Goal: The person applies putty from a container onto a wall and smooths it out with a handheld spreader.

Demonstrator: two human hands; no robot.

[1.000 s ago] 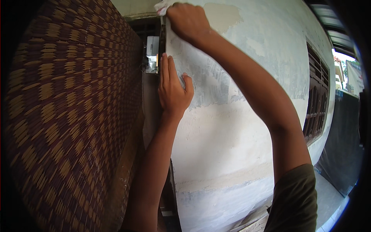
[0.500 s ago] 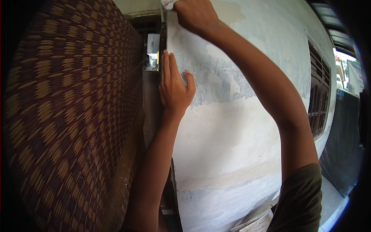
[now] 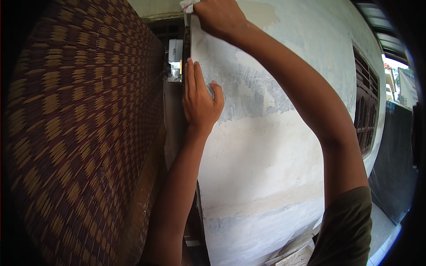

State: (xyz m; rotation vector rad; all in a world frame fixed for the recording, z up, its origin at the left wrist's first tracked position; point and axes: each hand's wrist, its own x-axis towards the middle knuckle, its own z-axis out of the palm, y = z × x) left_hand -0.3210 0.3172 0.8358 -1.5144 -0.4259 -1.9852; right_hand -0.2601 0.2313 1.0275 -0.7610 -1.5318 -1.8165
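My left hand [image 3: 200, 99] lies flat along the left edge of a patchy white and grey plastered wall [image 3: 262, 164]. Its fingers stretch upward and the thumb stands apart. High up at the same wall edge, my right hand [image 3: 220, 18] is closed on a crumpled white cloth [image 3: 187, 6] with reddish marks. Only part of that cloth shows, beyond the knuckles, and the fingertips are hidden. Just left of my left fingertips is a grey box [image 3: 175, 49] with a shiny lower part, set in the gap behind the wall edge.
A brown and maroon woven screen [image 3: 88, 111] stands close on the left. To the right, a dark wooden window grille [image 3: 366, 104] is set in the wall, with a dark sheet [image 3: 392, 155] beyond it. Pale boards or debris [image 3: 296, 253] lie at the wall's foot.
My right hand and the cloth have shifted slightly left at the top of the wall edge. My left hand stays in place.
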